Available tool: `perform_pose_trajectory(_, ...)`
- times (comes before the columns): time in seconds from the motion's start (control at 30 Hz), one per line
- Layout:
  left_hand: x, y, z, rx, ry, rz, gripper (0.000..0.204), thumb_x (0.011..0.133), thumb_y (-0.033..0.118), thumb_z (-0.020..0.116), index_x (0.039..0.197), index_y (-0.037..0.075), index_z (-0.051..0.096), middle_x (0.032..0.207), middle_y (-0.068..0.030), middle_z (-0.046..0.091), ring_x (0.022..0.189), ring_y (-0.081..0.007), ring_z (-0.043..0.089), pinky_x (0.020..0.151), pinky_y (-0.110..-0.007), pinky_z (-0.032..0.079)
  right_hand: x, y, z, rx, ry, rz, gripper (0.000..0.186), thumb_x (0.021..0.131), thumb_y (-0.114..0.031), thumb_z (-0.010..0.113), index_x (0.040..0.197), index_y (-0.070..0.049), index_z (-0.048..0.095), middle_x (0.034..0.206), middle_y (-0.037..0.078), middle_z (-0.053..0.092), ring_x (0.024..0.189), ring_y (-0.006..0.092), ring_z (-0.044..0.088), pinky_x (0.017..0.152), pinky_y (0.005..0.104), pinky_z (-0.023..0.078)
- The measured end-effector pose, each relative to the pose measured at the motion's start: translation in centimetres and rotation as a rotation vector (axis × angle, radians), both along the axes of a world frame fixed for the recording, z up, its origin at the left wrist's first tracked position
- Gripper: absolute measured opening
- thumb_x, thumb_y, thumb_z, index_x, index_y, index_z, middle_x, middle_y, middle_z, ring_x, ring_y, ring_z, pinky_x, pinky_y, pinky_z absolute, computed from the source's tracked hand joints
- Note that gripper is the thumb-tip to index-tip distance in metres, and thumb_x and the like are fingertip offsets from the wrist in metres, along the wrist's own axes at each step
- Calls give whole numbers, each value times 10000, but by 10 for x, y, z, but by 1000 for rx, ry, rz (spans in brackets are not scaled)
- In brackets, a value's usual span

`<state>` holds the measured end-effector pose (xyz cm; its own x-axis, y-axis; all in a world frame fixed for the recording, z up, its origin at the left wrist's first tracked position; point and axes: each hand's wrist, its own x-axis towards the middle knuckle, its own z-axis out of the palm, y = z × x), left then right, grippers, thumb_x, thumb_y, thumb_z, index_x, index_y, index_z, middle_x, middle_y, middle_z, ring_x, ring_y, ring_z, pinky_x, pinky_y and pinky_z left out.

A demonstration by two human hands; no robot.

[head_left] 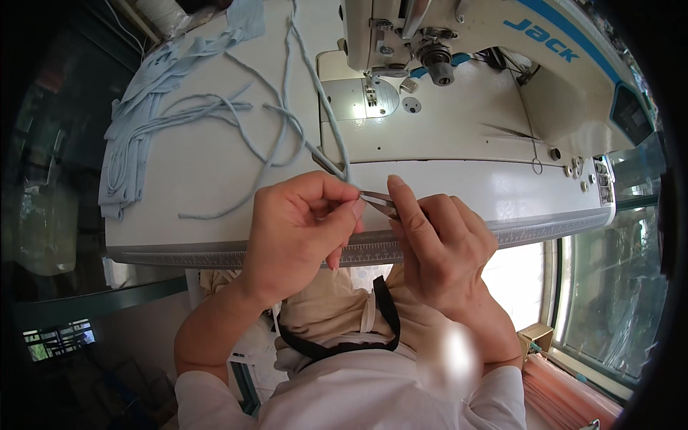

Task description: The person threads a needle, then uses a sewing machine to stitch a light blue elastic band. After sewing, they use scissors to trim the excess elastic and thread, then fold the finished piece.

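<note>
My left hand [297,226] pinches the near end of a light blue fabric cord [333,122] just above the table's front edge. In my right hand [444,240] is a pair of metal tweezers [380,201]. The tips point left and meet the cord end at my left fingertips. Exactly what they grip there is hidden by the fingers. From my left hand the cord runs away up the table, beside the sewing machine's plate. More loose blue cords [247,140] lie in loops to the left of it.
A sewing machine [494,43] stands at the back right, its presser foot [370,93] over a metal plate. Folded blue fabric strips [132,158] lie along the left edge. Thread snips [534,147] and several bobbins [573,170] sit at right. A ruler tape [502,235] lines the front edge.
</note>
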<state>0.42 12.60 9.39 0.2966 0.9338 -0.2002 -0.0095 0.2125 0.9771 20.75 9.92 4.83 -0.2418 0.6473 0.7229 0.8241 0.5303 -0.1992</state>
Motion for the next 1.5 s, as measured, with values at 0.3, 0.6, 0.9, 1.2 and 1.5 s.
perform_pose_trajectory(0.3,1,1,-3,-15,-47,1,98,1029,25,635,1066,-60,667,852,-119,712,616,-127,648,471,-253,520,6,0,3,-49,129,-26,507,790,-62,797,1292,-76,731,746,15,543,596,181,545,500,323,416)
perform_pose_trajectory(0.6,-5,3,-3,-189,-242,-51,170,1062,92,596,1152,-44,641,883,-159,720,649,-201,687,479,-302,556,7,-4,0,-134,194,100,536,781,-72,814,1307,-91,719,767,17,546,622,196,561,511,336,431)
perform_pose_trajectory(0.9,-6,3,-2,-204,-267,-71,166,1056,81,600,1155,-45,642,880,-170,721,645,-208,691,485,-303,566,7,-2,-1,-125,155,94,517,790,-83,809,1299,-94,716,770,11,549,625,195,567,515,336,442)
perform_pose_trajectory(1.2,-1,-2,-6,87,-55,-11,90,1013,-7,647,1080,-63,673,896,-162,733,715,-196,719,581,-291,610,12,-5,6,-195,265,25,460,833,-34,773,1289,-67,720,734,46,557,593,227,553,516,365,422)
perform_pose_trajectory(1.5,-1,-4,-21,1146,470,30,190,879,-155,721,1013,-50,638,1007,-181,719,770,-224,696,669,-304,598,11,-19,-2,-235,265,103,507,821,-60,797,1321,-58,706,753,46,572,594,225,557,508,351,432)
